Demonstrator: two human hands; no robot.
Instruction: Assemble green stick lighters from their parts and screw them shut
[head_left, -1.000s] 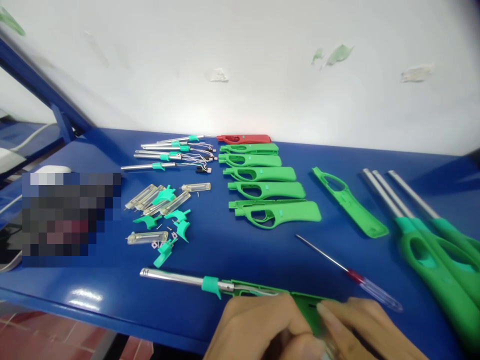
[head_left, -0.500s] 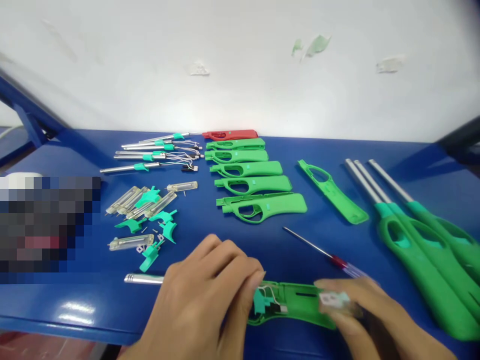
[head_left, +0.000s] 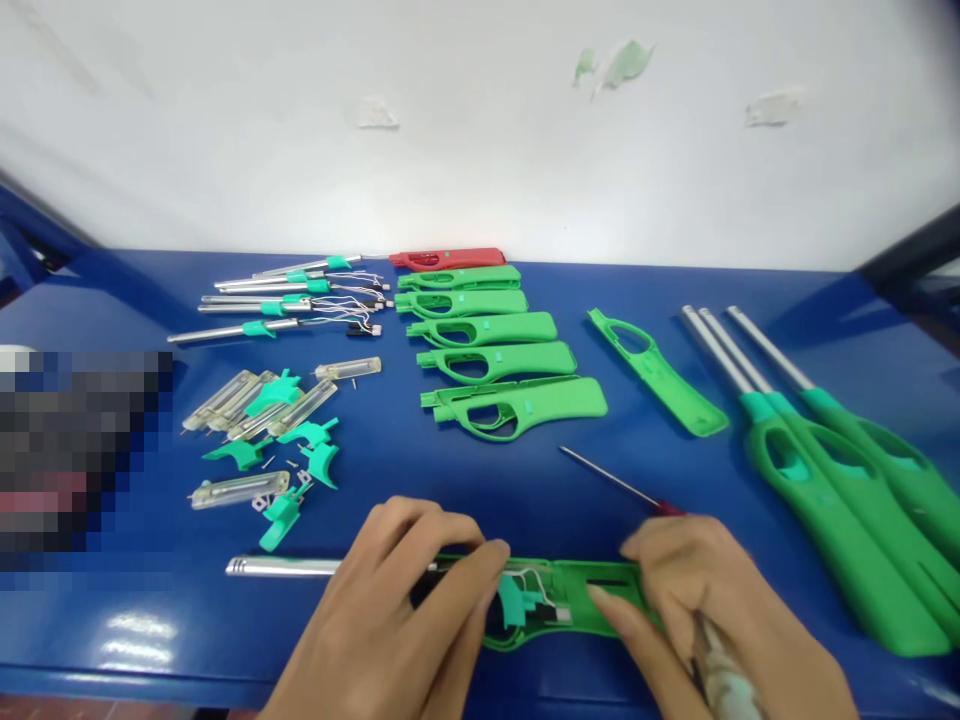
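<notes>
An opened green gas-lighter handle [head_left: 574,600] lies near the table's front, its metal tube [head_left: 285,568] pointing left. Inside it sit a teal trigger [head_left: 514,602], white wires and a small black igniter [head_left: 553,613]. My left hand [head_left: 397,610] is closed over the handle's front part, holding it down. My right hand [head_left: 697,590] is over the rear of the handle, its thumb reaching across the green shell. A blurred, translucent part [head_left: 724,665], which looks like a fuel tank, is held in the right hand and sticks out below the fingers.
Clear fuel tanks [head_left: 240,490] and teal triggers [head_left: 281,515] lie at left, below several wired metal tubes [head_left: 232,332]. Green handle halves [head_left: 555,400] and a red one [head_left: 450,259] are lined up behind. Rightward are a loose shell [head_left: 675,395], screwdriver [head_left: 611,475] and assembled lighters [head_left: 840,520].
My right hand has turned, so the part it holds now points down toward me instead of showing at the fingertips. My left hand stays on the handle. The view has shifted slightly.
</notes>
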